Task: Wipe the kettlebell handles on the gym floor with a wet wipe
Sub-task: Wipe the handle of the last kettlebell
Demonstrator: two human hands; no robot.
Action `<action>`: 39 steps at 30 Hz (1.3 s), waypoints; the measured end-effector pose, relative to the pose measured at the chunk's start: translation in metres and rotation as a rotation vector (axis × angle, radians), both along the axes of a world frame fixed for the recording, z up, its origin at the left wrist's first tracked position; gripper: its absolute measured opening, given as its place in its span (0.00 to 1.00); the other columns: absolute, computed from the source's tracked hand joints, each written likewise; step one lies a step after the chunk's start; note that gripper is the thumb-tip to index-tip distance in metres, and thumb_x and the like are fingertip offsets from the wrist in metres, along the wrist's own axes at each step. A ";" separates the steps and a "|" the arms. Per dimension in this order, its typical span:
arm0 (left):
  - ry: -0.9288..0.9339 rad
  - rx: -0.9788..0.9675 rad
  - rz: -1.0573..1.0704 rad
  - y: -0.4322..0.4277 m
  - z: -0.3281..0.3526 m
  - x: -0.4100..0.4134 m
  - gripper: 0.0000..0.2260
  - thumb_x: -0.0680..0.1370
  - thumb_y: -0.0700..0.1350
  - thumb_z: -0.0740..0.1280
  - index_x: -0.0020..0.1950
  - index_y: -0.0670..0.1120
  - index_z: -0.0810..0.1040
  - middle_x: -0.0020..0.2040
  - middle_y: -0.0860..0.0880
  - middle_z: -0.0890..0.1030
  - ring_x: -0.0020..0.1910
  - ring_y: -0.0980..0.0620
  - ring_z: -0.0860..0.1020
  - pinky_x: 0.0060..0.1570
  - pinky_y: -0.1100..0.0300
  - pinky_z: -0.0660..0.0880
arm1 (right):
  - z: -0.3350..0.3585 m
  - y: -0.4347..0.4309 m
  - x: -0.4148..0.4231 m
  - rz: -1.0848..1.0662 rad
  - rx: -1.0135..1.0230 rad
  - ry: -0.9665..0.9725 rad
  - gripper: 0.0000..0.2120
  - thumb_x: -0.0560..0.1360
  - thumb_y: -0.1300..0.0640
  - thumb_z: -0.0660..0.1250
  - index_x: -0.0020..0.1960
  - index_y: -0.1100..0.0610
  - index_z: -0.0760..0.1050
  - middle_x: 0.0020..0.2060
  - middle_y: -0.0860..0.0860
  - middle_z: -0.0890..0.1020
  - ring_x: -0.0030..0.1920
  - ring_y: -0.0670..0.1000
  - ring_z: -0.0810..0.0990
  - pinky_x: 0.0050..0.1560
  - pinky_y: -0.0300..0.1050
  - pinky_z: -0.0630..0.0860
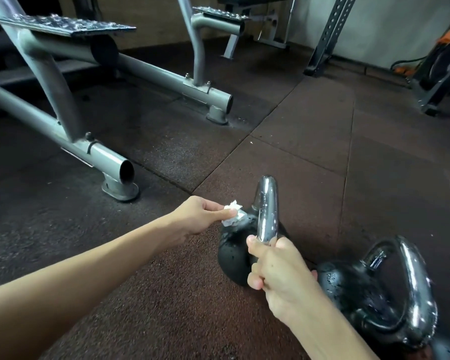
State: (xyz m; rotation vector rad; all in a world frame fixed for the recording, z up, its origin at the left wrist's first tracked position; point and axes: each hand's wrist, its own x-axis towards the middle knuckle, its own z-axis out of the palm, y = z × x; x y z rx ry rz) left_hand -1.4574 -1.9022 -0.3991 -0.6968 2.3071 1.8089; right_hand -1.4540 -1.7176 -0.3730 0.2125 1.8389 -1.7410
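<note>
Pinching anything with your left hand (pixel 200 216)?
— Yes: your fingers pinch the crumpled wet wipe (pixel 233 213) against the black kettlebell (pixel 231 253), lower centre of the frame.
— And your right hand (pixel 278 271)?
— Clenched round its chrome handle (pixel 266 211); a second kettlebell (pixel 361 300) sits lower right.

No text, brand, number or sign can be read. A pale strip (pixel 76 157) on the grey machine frame (pixel 37 118) at left looks like a sticker but is too blurred to read. The centre kettlebell (pixel 231 253) and right kettlebell (pixel 348 289) show no legible marking.
</note>
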 end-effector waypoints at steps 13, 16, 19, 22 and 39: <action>0.158 0.275 0.110 0.024 -0.044 -0.036 0.11 0.80 0.53 0.71 0.60 0.53 0.86 0.39 0.69 0.80 0.23 0.68 0.73 0.35 0.72 0.72 | 0.043 0.046 -0.032 0.401 0.321 0.176 0.34 0.73 0.55 0.79 0.74 0.48 0.67 0.53 0.41 0.82 0.27 0.52 0.80 0.25 0.40 0.76; 0.172 0.281 0.117 0.023 -0.047 -0.039 0.10 0.80 0.54 0.72 0.59 0.55 0.86 0.31 0.64 0.81 0.24 0.67 0.73 0.29 0.72 0.67 | 0.047 0.064 -0.049 0.422 0.531 0.431 0.55 0.66 0.54 0.83 0.78 0.28 0.52 0.58 0.30 0.70 0.29 0.51 0.83 0.33 0.41 0.82; 0.205 0.279 0.131 0.023 -0.045 -0.045 0.08 0.78 0.53 0.74 0.56 0.56 0.87 0.42 0.62 0.87 0.35 0.70 0.81 0.37 0.72 0.71 | 0.049 0.067 -0.071 0.559 0.542 0.607 0.55 0.61 0.46 0.85 0.75 0.23 0.55 0.62 0.26 0.69 0.39 0.46 0.83 0.47 0.45 0.83; 0.239 0.292 0.117 0.022 -0.043 -0.052 0.07 0.77 0.50 0.76 0.54 0.53 0.88 0.49 0.57 0.88 0.43 0.69 0.83 0.37 0.78 0.72 | 0.055 0.063 -0.119 0.703 0.623 0.865 0.55 0.60 0.38 0.83 0.78 0.31 0.57 0.75 0.35 0.64 0.62 0.39 0.69 0.73 0.50 0.69; 0.263 0.223 -0.077 0.038 -0.040 -0.092 0.14 0.72 0.52 0.81 0.57 0.56 0.87 0.50 0.54 0.89 0.53 0.54 0.87 0.62 0.50 0.80 | 0.047 0.079 -0.167 0.966 0.610 0.934 0.42 0.61 0.31 0.80 0.73 0.38 0.73 0.73 0.35 0.69 0.68 0.29 0.65 0.75 0.34 0.60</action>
